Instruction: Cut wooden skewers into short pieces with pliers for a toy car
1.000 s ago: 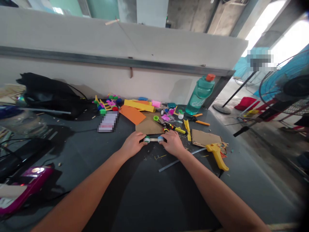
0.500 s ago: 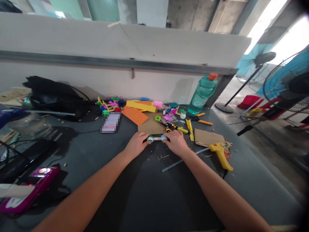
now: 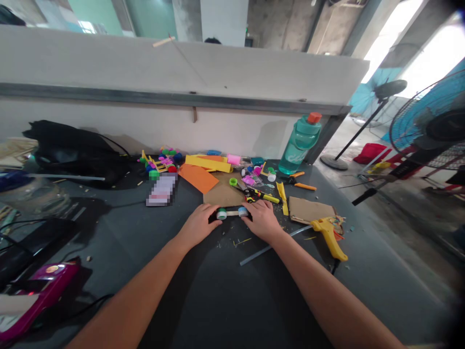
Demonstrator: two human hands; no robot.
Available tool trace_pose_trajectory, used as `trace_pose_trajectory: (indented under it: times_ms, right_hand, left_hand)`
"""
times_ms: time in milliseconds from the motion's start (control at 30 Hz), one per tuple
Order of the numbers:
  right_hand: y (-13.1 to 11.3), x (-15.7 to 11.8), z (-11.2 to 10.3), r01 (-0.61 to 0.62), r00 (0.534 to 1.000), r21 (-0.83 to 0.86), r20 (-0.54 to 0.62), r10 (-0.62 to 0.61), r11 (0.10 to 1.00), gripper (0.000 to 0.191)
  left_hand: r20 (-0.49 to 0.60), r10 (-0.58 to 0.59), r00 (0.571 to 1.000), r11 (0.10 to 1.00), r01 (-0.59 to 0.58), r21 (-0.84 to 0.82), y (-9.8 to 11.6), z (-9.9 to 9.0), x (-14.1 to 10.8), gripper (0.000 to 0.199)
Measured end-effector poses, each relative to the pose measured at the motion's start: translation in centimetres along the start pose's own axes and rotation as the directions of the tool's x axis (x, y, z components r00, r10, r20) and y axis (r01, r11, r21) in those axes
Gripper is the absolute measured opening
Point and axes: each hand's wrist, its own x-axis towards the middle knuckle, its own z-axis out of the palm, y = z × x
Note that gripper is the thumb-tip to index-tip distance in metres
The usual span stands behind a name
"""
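Note:
Near the middle of the dark tabletop, my left hand (image 3: 198, 224) curls its thumb and index finger around a green-and-white bottle cap (image 3: 221, 214). Across from it, my right hand (image 3: 263, 220) grips a blue-and-white bottle cap (image 3: 242, 211), its fingers partly covering the cap. A thin pale stick (image 3: 232, 213) spans the two caps like an axle. Just behind my hands lies a sheet of brown cardboard (image 3: 221, 193). On its right part rest yellow-and-black pliers (image 3: 267, 196), close to my right fingertips.
A yellow glue gun (image 3: 331, 237) and a cardboard piece (image 3: 310, 209) lie to the right, a clear glue stick (image 3: 250, 257) by my right wrist. Orange paper (image 3: 199, 178), a phone (image 3: 162, 190) and a teal bottle (image 3: 300, 145) stand or lie behind. A magenta device (image 3: 43, 295) is at left.
The view has shifted, so the table things appear slightly lower and further left. My hands keep nearly the same pose around the two caps and stick.

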Motion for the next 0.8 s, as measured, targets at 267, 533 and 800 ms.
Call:
trace_pose_trajectory:
  times_ms: [267, 533, 800]
  right_hand:
    - [-0.16, -0.45, -0.39, -0.004, 1.000, 0.019, 0.020, 0.003, 1.000, 0.043]
    - [-0.46, -0.71, -0.38, -0.008, 1.000, 0.010, 0.022, 0.008, 1.000, 0.043]
    - [-0.43, -0.82, -0.41, -0.004, 1.000, 0.007, 0.021, 0.004, 1.000, 0.041]
  left_hand:
    - [0.002, -0.031, 1.000, 0.999, 0.031, -0.032, 0.34, -0.51, -0.50, 0.042]
    - [-0.004, -0.010, 1.000, 0.999, 0.010, -0.031, 0.72, -0.73, -0.43, 0.037]
    - [-0.045, -0.006, 0.999, 0.998, 0.003, -0.061, 0.56, -0.56, -0.47, 0.040]
